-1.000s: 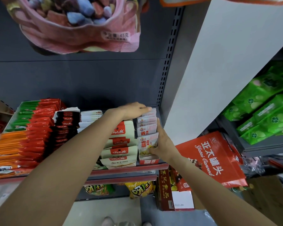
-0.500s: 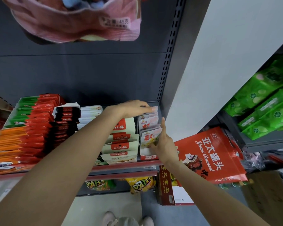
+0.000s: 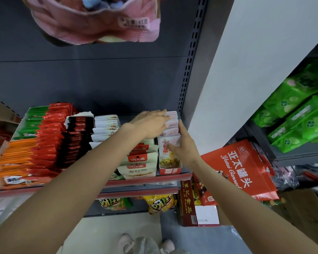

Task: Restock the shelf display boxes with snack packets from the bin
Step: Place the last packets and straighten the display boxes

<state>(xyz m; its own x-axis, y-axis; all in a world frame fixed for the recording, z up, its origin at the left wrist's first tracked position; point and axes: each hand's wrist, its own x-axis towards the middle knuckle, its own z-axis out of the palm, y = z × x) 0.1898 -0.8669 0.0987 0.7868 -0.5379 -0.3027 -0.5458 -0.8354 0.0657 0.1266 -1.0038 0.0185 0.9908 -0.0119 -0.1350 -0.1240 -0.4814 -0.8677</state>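
Biggest thing in front of you: the grey shelf unit, w/ a slotted upright on its right side. Next to that, a white pillar. Far right, a 2nd rack holds green bags. Top of view, a pink bag hangs close to the camera.

On the shelf, left to right: rows of green, orange & red packs, then black packs, white packs, then cream pouches w/ red labels. At the shelf's right end stands the display box, red front, w/ snack packets lined up upright inside, front to back. Below right, a red gift bag leans near the floor; yellow bags sit on the lower shelf.

Your left hand reaches over the cream pouches, fingers straight, tips touching the tops of the rear packets. Holds nothing.

Your right hand is at the box's right side: thumb on the face of the front packet, fingers up along the row's right edge. Looks like a light pinch on that front packet; how firmly it's gripped, can't tell.

Bin isn't in view.
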